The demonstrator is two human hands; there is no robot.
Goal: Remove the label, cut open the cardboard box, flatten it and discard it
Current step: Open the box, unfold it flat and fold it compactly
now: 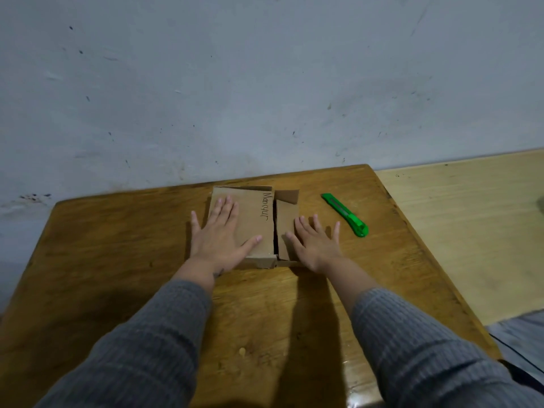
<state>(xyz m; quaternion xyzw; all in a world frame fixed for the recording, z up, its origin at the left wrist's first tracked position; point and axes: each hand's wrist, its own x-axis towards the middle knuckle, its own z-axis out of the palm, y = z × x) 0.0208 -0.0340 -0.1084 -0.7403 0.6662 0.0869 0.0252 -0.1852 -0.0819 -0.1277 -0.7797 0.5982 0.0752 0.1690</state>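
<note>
Head view: cardboard box (253, 222) lying cut open mid-tabletop (117, 245), pressed by left hand (216, 234) and right hand (316, 244), fingers straight and spread; uneven pressure may let flaps spring up or slide it toward the green cutter (345, 214).

So from where I'm watching, the cardboard box (253, 222) is plain brown and squashed almost flat on the worktop (117, 260), near its far edge. It's split lengthwise by a dark gap into a wide left panel and a narrower right one, with a flap sticking out at the far right corner. "Mansyur" is handwritten in black along the left panel. The green box cutter (345, 214) lies off to its right, well apart, angled diagonally.
</note>
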